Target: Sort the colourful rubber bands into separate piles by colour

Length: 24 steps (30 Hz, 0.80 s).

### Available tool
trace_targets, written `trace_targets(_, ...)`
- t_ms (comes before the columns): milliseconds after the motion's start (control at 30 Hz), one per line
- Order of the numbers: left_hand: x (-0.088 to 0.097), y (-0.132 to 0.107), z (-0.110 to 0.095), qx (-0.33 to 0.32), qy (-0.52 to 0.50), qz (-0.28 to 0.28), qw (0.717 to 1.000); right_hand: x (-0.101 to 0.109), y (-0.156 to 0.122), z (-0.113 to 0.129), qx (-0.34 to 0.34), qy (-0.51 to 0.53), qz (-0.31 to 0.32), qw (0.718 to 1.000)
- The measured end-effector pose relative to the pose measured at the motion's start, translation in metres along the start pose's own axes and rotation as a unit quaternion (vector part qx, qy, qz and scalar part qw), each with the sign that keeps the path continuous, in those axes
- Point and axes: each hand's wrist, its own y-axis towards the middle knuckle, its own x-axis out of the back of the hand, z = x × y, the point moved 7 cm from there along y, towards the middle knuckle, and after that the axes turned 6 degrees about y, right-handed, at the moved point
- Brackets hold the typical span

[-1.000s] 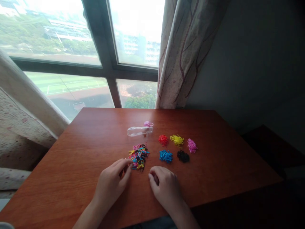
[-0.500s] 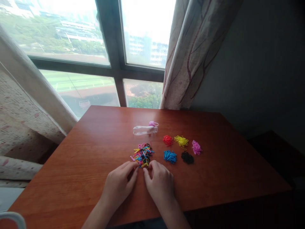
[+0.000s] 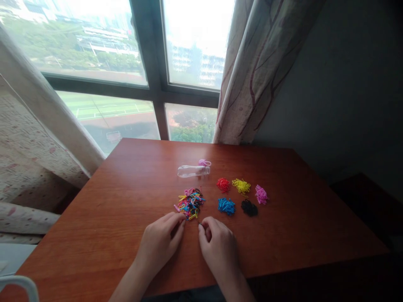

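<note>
A mixed pile of small coloured rubber bands point(image 3: 190, 202) lies on the table in front of my hands. My left hand point(image 3: 162, 237) rests at the pile's near edge, thumb and forefinger closed together; whatever is between the tips is too small to make out. Just right of it, my right hand point(image 3: 218, 243) pinches a tiny dark piece, which looks like a black rubber band, at its fingertips. Sorted heaps lie to the right: red bands point(image 3: 223, 185), yellow bands point(image 3: 241, 186), pink bands point(image 3: 261, 194), blue bands point(image 3: 226, 206) and black bands point(image 3: 249, 207).
Behind the mixed pile, a clear plastic bottle point(image 3: 192, 171) lies on its side, with a pink cap with a loop point(image 3: 204, 162) beside it. The brown table point(image 3: 110, 201) meets a window with curtains point(image 3: 242, 92). A pale curved bar point(image 3: 23, 282) shows at the lower left.
My right hand has drawn back to the right and slightly nearer me, away from the pile, with the dark band at its fingertips. My left hand stays by the pile. The view shifted slightly.
</note>
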Motion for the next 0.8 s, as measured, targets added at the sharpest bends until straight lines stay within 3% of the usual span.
trace_targets(233,0.001,-0.002,0.0,-0.019,0.007,-0.021,1.0,0.027,-0.005,-0.035,-0.029,0.04,-0.022,0.999)
trace_targets(533,0.002,-0.001,0.001,-0.024,0.009,-0.028,0.999,0.104,0.002,-0.117,-0.103,-0.02,-0.148,0.983)
trace_targets(800,0.001,-0.001,0.002,-0.024,0.013,-0.03,0.999,0.115,0.012,-0.135,-0.134,-0.061,-0.166,0.975)
